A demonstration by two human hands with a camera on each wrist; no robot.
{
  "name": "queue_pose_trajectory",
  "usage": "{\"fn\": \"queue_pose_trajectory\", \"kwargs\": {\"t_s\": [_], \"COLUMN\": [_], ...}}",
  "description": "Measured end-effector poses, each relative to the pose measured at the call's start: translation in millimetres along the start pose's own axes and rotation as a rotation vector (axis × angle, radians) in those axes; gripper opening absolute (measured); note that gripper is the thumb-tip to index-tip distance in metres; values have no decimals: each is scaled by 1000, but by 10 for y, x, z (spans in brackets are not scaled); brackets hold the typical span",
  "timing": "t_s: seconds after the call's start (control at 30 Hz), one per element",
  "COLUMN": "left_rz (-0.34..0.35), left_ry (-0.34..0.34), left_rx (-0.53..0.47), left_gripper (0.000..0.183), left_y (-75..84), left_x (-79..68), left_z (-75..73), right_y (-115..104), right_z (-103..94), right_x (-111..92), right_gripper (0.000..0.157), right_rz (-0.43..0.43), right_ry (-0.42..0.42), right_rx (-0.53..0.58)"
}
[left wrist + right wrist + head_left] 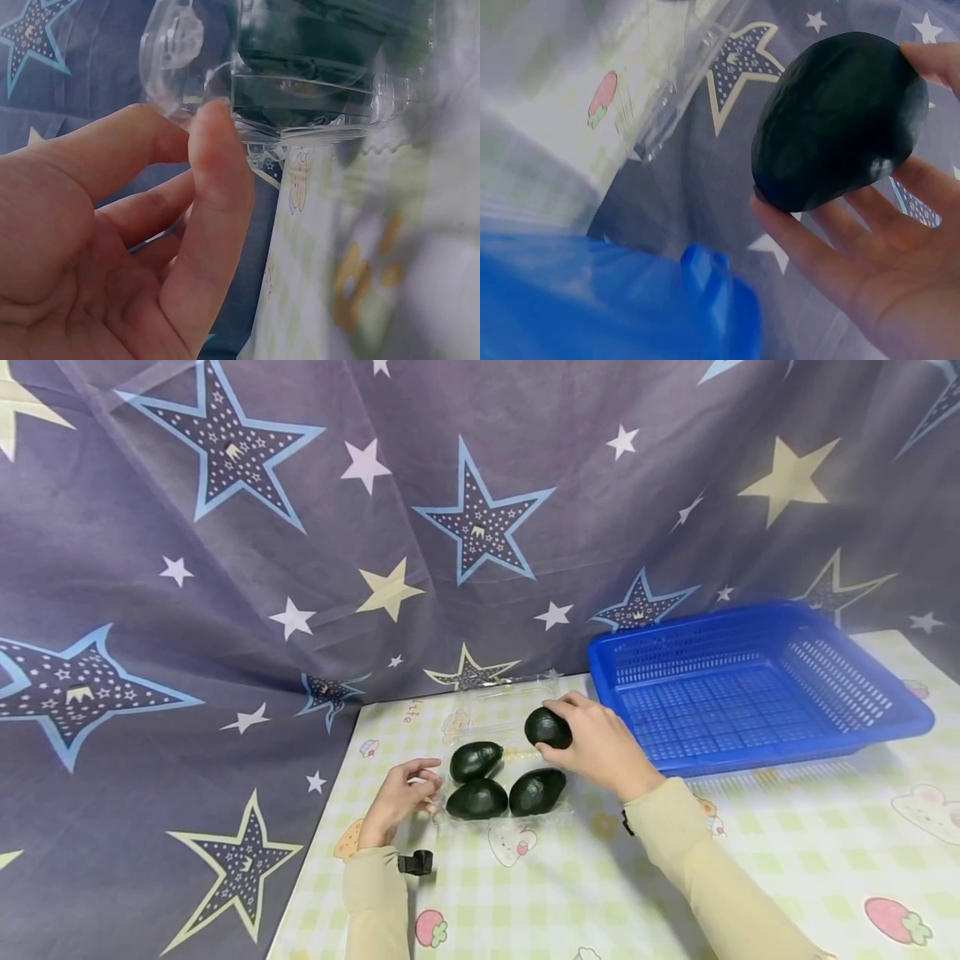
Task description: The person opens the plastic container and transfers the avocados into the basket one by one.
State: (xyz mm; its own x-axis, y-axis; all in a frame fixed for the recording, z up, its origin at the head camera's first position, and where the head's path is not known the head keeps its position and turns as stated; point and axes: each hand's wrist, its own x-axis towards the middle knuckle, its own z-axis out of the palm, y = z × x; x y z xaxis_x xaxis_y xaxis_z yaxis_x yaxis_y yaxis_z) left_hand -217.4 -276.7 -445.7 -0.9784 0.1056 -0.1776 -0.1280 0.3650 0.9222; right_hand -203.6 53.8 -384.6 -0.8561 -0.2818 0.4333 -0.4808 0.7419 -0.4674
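My right hand [603,745] holds a dark green avocado [546,727] between thumb and fingers, raised above the clear plastic clamshell box [304,135]. In the right wrist view the avocado [840,124] sits at the fingertips, its skin smooth and shiny. Three more avocados lie in the box: one at the back left [476,762], one at the front left [477,799] and one at the front right [537,792]. At the box's left edge, my left hand [401,795] pinches the thin plastic rim between thumb and index finger. The box's lid [498,697] is folded back toward the curtain.
A blue slotted plastic basket [738,697] stands to the right, near my right forearm. Under everything is a green-checked tablecloth [517,910] with cartoon prints. Behind the table hangs a purple-grey curtain [315,568] with stars.
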Motion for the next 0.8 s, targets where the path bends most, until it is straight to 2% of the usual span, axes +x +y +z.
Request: {"fn": "queue_pose_trajectory", "kwargs": {"t_s": [0.37,0.8], "left_rz": [-3,15], "left_ry": [1,-5], "left_rx": [-2,8], "left_gripper": [48,48], "left_y": [21,-12], "left_x": [-7,-11], "left_z": [4,-7], "right_y": [91,303], "right_z": [-228,-363], "right_x": [-70,-259], "right_gripper": [59,57], "right_rz": [0,73], "right_ry": [51,76], "right_rx": [-4,41]}}
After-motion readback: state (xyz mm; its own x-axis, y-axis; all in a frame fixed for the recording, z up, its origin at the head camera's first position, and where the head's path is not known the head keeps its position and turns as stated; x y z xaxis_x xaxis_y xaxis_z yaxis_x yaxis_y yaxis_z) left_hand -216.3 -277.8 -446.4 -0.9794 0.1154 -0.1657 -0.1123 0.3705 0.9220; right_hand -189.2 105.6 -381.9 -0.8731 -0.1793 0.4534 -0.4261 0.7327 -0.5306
